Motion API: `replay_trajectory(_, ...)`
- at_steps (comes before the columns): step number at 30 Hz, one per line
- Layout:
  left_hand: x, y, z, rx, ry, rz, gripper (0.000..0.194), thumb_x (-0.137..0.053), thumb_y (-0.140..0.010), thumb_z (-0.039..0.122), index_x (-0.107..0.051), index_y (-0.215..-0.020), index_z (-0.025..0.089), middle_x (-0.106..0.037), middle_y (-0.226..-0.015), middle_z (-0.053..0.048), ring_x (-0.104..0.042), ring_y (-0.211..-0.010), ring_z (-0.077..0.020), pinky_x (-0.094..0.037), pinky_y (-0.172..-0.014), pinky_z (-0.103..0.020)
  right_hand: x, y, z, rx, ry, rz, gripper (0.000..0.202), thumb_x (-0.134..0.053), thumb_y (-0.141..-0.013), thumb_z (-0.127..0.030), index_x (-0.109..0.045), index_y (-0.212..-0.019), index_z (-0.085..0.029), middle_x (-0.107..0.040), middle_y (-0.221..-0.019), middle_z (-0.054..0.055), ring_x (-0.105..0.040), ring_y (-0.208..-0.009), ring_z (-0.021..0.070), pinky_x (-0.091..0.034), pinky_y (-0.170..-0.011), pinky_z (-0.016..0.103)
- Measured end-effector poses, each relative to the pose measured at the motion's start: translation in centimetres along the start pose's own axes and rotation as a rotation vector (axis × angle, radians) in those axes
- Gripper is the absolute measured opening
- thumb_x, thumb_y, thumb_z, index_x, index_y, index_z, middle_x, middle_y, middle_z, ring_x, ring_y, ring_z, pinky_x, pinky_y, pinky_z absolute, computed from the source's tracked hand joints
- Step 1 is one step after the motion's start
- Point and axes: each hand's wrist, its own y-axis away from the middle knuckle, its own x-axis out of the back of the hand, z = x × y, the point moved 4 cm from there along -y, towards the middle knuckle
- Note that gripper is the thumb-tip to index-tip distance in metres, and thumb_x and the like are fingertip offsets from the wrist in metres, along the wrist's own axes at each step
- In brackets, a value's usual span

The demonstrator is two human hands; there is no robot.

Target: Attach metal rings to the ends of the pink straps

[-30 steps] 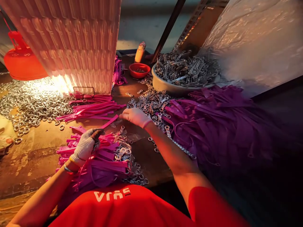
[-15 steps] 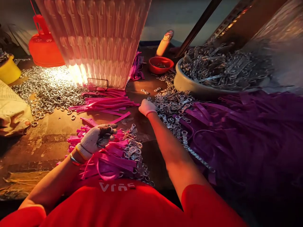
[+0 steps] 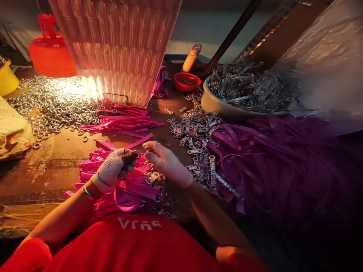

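My left hand [image 3: 117,168], in a worn white glove with dark fingertips, is closed around metal links above a pile of pink straps [image 3: 133,192]. Close to its right, my gloved right hand [image 3: 163,158] has thumb and fingers pinched together; whatever small piece is between them is hard to make out. A small gap separates the two hands. Linked metal rings [image 3: 154,177] lie at the right end of the pink pile, partly under my right hand. More metal links [image 3: 195,126] are heaped beyond it.
Loose rings [image 3: 62,109] spread under a red lamp [image 3: 52,53] beside a ribbed clear panel [image 3: 119,49]. Further back stand a red bowl [image 3: 187,87] and a large basin [image 3: 215,104] heaped with metal links. Purple straps [image 3: 278,162] cover the right side.
My right hand has come back from the metal links near the table's middle to beside my left hand. My left fingers have curled in more. The view has shifted slightly.
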Motion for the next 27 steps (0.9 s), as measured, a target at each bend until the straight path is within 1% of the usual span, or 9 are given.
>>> replay_trajectory(3, -0.7, 0.6, 0.0, -0.064, -0.015, -0.036, 0.039, -0.068, -0.087, 0.053, -0.054, -0.078, 0.017, -0.051, -0.055, 0.005, -0.036, -0.036, -0.0036, -0.023, -0.032, -0.016, -1.4, 0.5, -2.2, 0.052, 0.052, -0.026, 0.022, -0.049, -0.098, -0.031, -0.065, -0.109, -0.019, -0.072, -0.107, 0.006, -0.065, -0.098, 0.0185, -0.047, -0.089, 0.03)
replay_trajectory(7, -0.9, 0.7, -0.6, -0.041, 0.07, -0.109, 0.035, -0.07, -0.085, 0.047, -0.048, -0.08, 0.02, -0.042, -0.056, 0.008, -0.035, -0.037, -0.0044, -0.023, -0.033, -0.016, -2.5, 0.6, -2.4, 0.008, 0.147, 0.024, 0.02, -0.046, -0.093, -0.021, -0.066, -0.092, -0.021, -0.072, -0.084, 0.0, -0.064, -0.079, 0.0152, -0.045, -0.075, 0.025)
replay_trajectory(11, -1.0, 0.0, -1.2, 0.085, 0.141, -0.141, 0.036, -0.071, -0.079, 0.039, -0.041, -0.069, 0.02, -0.034, -0.054, 0.008, -0.029, -0.036, -0.0031, -0.019, -0.034, -0.015, -2.9, 0.9, -2.6, 0.025, 0.494, 0.088, 0.022, -0.047, -0.088, -0.018, -0.064, -0.076, -0.021, -0.069, -0.071, 0.002, -0.061, -0.067, 0.0156, -0.037, -0.064, 0.026)
replay_trajectory(13, -1.3, -0.7, -1.1, 0.111, 0.148, -0.145, 0.039, -0.071, -0.076, 0.037, -0.038, -0.065, 0.02, -0.032, -0.053, 0.008, -0.028, -0.036, -0.0027, -0.019, -0.034, -0.015, -2.9, 1.3, -2.9, 0.068, 0.69, 0.12, 0.023, -0.046, -0.089, -0.021, -0.066, -0.077, -0.019, -0.071, -0.074, 0.006, -0.061, -0.067, 0.0181, -0.033, -0.063, 0.03)
replay_trajectory(15, -1.8, -1.4, -0.7, 0.1, 0.156, -0.129, 0.037, -0.072, -0.075, 0.034, -0.04, -0.064, 0.019, -0.033, -0.052, 0.008, -0.029, -0.036, -0.0025, -0.022, -0.035, -0.014, -2.6, 1.6, -3.0, 0.054, 0.776, 0.156, 0.026, -0.044, -0.093, -0.025, -0.068, -0.084, -0.018, -0.072, -0.077, 0.01, -0.063, -0.069, 0.0201, -0.031, -0.062, 0.031)
replay_trajectory(19, -3.2, -2.7, -0.3, 0.094, 0.161, -0.103, 0.024, -0.071, -0.072, 0.029, -0.049, -0.071, 0.018, -0.041, -0.053, 0.007, -0.036, -0.038, -0.0039, -0.03, -0.037, -0.014, -1.5, 2.3, -1.9, -0.08, 0.66, 0.191, 0.03, -0.042, -0.099, -0.029, -0.065, -0.083, -0.019, -0.071, -0.07, 0.006, -0.064, -0.066, 0.018, -0.03, -0.06, 0.029)
replay_trajectory(22, -4.0, -4.1, -0.1, 0.14, 0.102, -0.159, 0.022, -0.07, -0.073, 0.026, -0.049, -0.07, 0.018, -0.042, -0.051, 0.007, -0.038, -0.038, -0.0046, -0.029, -0.037, -0.014, -0.5, 2.7, -0.5, -0.068, 0.653, 0.202, 0.033, -0.044, -0.1, -0.035, -0.065, -0.082, -0.019, -0.071, -0.071, 0.007, -0.064, -0.065, 0.0188, -0.03, -0.06, 0.029)
replay_trajectory(25, -3.7, -7.0, 0.8, 0.157, -0.044, -0.215, 0.018, -0.069, -0.078, 0.028, -0.057, -0.072, 0.016, -0.044, -0.049, 0.006, -0.034, -0.036, -0.0052, -0.023, -0.035, -0.017, 0.9, 2.7, 1.6, -0.066, 0.5, 0.282, 0.035, -0.042, -0.102, -0.038, -0.066, -0.086, -0.019, -0.073, -0.079, 0.007, -0.066, -0.071, 0.0193, -0.037, -0.065, 0.027)
replay_trajectory(27, -2.7, -10.0, 1.9, 0.066, -0.214, -0.144, 0.014, -0.066, -0.083, 0.025, -0.068, -0.081, 0.011, -0.05, -0.05, 0.003, -0.034, -0.037, -0.0053, -0.023, -0.038, -0.019, 2.1, 2.7, 3.4, -0.124, 0.31, 0.4, 0.035, -0.04, -0.103, -0.04, -0.067, -0.092, -0.02, -0.072, -0.082, 0.005, -0.066, -0.075, 0.0189, -0.042, -0.069, 0.027)
